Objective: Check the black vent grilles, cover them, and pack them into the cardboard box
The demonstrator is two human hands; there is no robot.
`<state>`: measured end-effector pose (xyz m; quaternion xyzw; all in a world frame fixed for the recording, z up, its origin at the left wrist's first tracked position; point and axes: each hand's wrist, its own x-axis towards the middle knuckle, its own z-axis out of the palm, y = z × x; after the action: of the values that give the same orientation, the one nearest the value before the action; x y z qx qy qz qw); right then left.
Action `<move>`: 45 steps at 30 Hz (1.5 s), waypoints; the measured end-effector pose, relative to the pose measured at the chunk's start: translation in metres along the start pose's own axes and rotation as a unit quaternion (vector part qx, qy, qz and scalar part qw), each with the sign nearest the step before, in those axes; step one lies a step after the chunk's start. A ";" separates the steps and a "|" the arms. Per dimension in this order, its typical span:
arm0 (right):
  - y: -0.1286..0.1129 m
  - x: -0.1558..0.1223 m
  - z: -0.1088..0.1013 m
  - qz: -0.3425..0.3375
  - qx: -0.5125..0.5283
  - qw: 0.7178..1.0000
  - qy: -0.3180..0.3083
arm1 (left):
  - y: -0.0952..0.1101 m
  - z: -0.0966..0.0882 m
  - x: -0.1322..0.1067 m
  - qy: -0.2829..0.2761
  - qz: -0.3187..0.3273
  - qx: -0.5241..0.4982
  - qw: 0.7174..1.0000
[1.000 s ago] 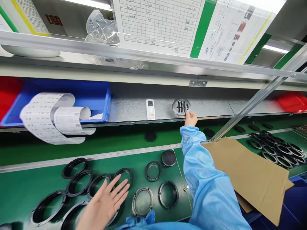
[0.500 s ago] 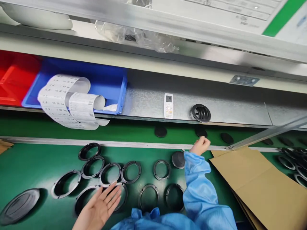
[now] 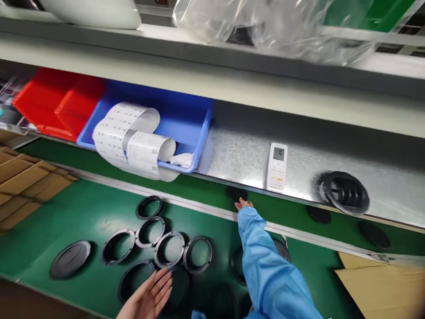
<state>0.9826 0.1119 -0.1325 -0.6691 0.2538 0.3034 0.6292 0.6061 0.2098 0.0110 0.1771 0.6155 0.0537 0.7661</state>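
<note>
The right hand (image 3: 242, 204), at the end of a blue sleeve (image 3: 265, 266), reached across the green belt toward its far edge, fingertips at or touching a black round cap (image 3: 236, 193) that lay on the far green strip just beyond the metal rail (image 3: 199, 206). Only the knuckles showed, so whether the fingers had pinched the cap or merely rested against it could not be told. The left hand (image 3: 148, 299) hovered flat and wide, holding nothing, over the near edge of the belt above a dark ring (image 3: 133, 277).

On the belt, several black rings (image 3: 169, 248) lay in a loose cluster, and a black disc (image 3: 70, 258) lay apart toward the left. Further black caps (image 3: 319, 214) sat along the far strip to the right. On the galvanised ledge behind, a white remote (image 3: 276, 166) lay near a black slotted vent piece (image 3: 345, 192), with a blue bin (image 3: 186, 119) holding a curl of printed label roll (image 3: 133, 141) and a red bin (image 3: 59, 102) to the left. Cardboard (image 3: 381, 283) lay at the belt's right.

Judged from this, the work was early: the rings lay bare with no caps fitted, and the cap at the right hand had not left the strip.
</note>
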 end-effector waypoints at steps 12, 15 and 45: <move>0.092 -0.287 -0.027 -0.057 -0.085 0.934 -0.341 | -0.003 0.046 -0.006 -0.345 0.091 -0.135 0.924; 0.068 -0.293 -0.040 -0.382 -0.212 0.870 -0.226 | -0.004 0.035 -0.029 -0.405 0.052 -0.137 0.902; 0.093 -0.364 -0.032 -0.425 -0.193 0.800 -0.377 | -0.020 -0.055 -0.103 -0.384 0.029 -0.128 0.914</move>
<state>0.6680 0.0569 0.0685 -0.6500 -0.3769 0.2762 0.5993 0.5263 0.1710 0.0897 0.1027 0.2561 0.0821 0.9577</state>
